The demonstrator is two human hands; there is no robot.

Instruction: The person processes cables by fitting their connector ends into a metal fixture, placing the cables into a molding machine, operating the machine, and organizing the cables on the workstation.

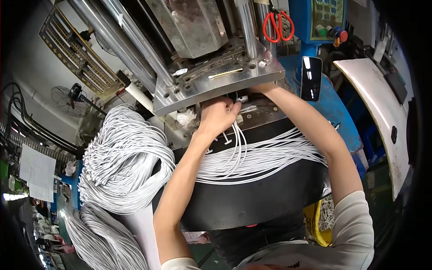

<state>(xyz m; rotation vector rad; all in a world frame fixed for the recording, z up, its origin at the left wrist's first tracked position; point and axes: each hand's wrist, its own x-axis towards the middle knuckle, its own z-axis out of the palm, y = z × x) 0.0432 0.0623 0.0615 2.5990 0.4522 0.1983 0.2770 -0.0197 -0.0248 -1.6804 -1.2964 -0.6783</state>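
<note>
Under the thick steel plate point(220, 85) of a press, my left hand point(218, 116) pinches several thin white cables point(240, 137) at their upper ends. The cables hang from its fingertips and curve down across a black work surface point(252, 200). My right hand point(262, 88) reaches under the plate's right side; its fingers are hidden there. Between the hands, a small metal cylinder point(243, 99) shows just below the plate edge. More white cables point(288, 150) lie in a loose bundle below my hands, running off to the right under my right forearm.
Big coils of white cable point(121, 162) are piled at the left. Steel columns point(247, 31) rise from the plate. Red-handled scissors point(278, 26) hang at the back right, near a blue control box point(317, 20) with buttons. A phone point(311, 78) lies on the blue surface point(335, 121).
</note>
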